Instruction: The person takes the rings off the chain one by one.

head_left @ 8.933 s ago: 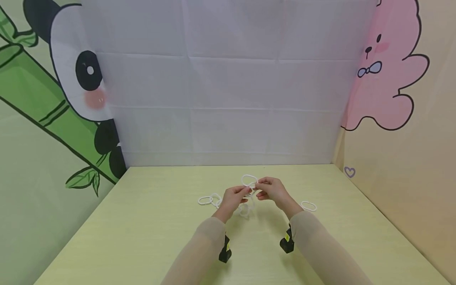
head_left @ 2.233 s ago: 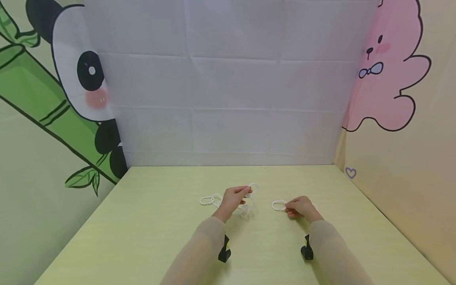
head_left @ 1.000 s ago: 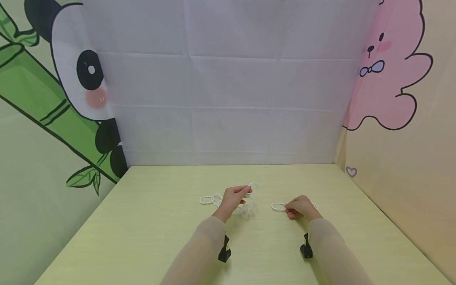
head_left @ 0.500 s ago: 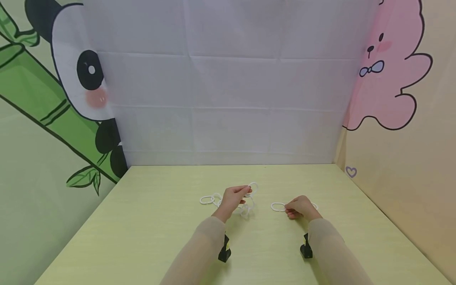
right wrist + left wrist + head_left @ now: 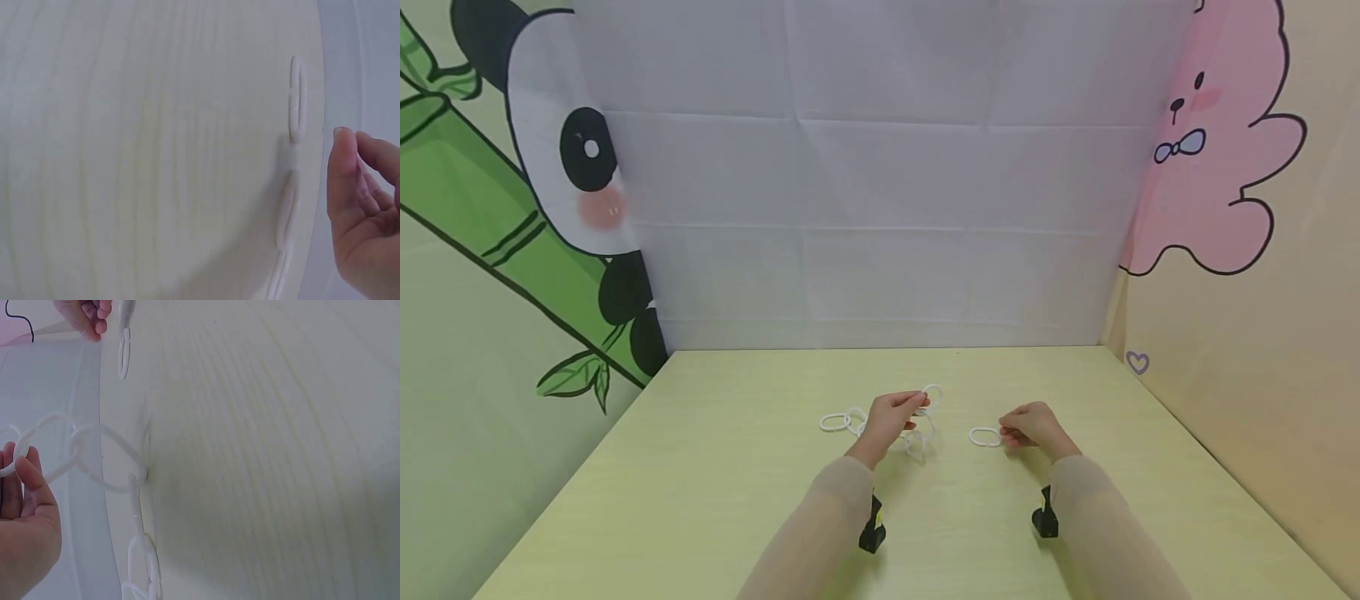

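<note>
My left hand (image 5: 889, 423) pinches a white plastic chain link between thumb and fingertips, raised over the table. From it a run of joined white links (image 5: 136, 499) hangs down to the tabletop, as the left wrist view shows. My right hand (image 5: 1033, 427) hovers above the table to the right, thumb and index tips close together with nothing visible between them. Just left of its fingertips a loose oval link (image 5: 985, 445) lies flat. The right wrist view shows further loose links (image 5: 286, 212) lying in a row below the hand; in the head view the hand and wrist cover them.
More joined white links (image 5: 834, 428) lie on the table left of my left hand. The pale wooden table (image 5: 700, 500) ends at a white cloth backdrop (image 5: 880, 167). A black wrist device (image 5: 872, 533) hangs under each sleeve.
Both hands were together at the chain at first; then my right hand went right, down to the loose links. In the last half second it has risen slightly off them. My left hand stays put.
</note>
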`<control>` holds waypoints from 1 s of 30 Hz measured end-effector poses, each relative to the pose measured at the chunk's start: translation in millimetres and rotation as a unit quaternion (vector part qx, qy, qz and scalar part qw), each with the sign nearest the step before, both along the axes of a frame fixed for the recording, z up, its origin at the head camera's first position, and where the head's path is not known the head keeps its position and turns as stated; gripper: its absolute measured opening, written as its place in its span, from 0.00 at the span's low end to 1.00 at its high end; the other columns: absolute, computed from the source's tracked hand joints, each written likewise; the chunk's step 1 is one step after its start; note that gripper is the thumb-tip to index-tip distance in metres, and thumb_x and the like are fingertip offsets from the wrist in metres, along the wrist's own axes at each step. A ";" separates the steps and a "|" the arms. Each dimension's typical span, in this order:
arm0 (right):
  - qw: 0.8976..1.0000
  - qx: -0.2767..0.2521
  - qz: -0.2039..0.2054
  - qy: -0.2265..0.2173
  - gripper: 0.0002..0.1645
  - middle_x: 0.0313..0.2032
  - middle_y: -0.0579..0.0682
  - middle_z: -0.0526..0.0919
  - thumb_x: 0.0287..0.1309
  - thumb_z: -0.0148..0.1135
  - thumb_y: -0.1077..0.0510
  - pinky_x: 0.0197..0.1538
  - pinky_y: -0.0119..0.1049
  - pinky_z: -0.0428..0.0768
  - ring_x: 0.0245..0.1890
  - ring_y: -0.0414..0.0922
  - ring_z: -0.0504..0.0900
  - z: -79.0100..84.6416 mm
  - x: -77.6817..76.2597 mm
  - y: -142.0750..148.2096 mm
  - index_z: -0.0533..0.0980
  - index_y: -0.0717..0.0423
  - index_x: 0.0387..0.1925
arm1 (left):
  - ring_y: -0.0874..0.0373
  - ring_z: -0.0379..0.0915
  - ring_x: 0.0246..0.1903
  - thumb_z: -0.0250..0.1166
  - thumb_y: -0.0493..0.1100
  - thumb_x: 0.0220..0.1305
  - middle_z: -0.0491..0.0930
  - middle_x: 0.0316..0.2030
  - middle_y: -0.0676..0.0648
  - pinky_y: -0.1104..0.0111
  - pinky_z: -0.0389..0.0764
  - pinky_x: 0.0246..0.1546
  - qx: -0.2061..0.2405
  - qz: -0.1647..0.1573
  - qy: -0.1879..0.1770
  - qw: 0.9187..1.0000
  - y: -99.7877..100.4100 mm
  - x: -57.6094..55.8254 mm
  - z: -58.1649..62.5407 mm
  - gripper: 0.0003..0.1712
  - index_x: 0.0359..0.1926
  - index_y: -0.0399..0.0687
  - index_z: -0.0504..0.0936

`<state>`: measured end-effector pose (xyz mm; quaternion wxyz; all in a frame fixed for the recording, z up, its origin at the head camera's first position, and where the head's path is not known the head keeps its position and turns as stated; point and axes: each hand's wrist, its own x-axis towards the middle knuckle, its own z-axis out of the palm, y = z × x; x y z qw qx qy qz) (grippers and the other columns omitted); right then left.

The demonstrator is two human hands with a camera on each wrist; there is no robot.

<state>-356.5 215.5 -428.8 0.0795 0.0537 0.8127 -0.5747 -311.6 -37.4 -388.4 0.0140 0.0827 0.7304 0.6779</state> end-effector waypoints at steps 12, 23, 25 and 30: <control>0.998 -0.022 0.030 0.052 0.19 0.28 0.55 0.81 0.62 0.55 0.64 0.30 0.32 0.81 0.22 0.40 0.79 25.2 -5.1 -4.9 0.70 0.78 0.48 | 0.51 0.74 0.42 0.57 0.43 0.66 0.80 0.44 0.40 0.66 0.78 0.37 0.002 -0.001 -0.001 1.000 -0.5 -8.4 -9.6 0.18 0.50 0.32 0.78; 0.995 -0.049 0.040 0.075 0.18 0.33 0.61 0.81 0.61 0.57 0.62 0.31 0.32 0.81 0.23 0.40 0.79 45.0 -3.3 -15.3 0.71 0.76 0.46 | 0.60 0.74 0.39 0.60 0.49 0.63 0.82 0.41 0.48 0.70 0.78 0.36 0.004 0.002 0.000 1.000 0.2 -28.6 -30.3 0.20 0.49 0.38 0.80; 0.995 -0.048 0.040 0.075 0.18 0.34 0.62 0.81 0.61 0.57 0.62 0.32 0.32 0.81 0.23 0.40 0.79 46.0 -5.5 -17.4 0.71 0.75 0.47 | 0.60 0.74 0.39 0.61 0.49 0.63 0.82 0.41 0.48 0.69 0.78 0.35 0.003 0.002 0.000 1.000 0.6 -29.2 -30.6 0.20 0.48 0.39 0.81; 0.994 -0.057 0.050 0.081 0.19 0.31 0.56 0.81 0.61 0.57 0.62 0.32 0.33 0.81 0.22 0.40 0.79 49.2 -7.2 -24.4 0.71 0.75 0.48 | 0.60 0.75 0.39 0.61 0.49 0.63 0.82 0.41 0.48 0.70 0.78 0.35 0.004 0.002 0.001 1.000 1.4 -29.0 -29.1 0.21 0.48 0.39 0.81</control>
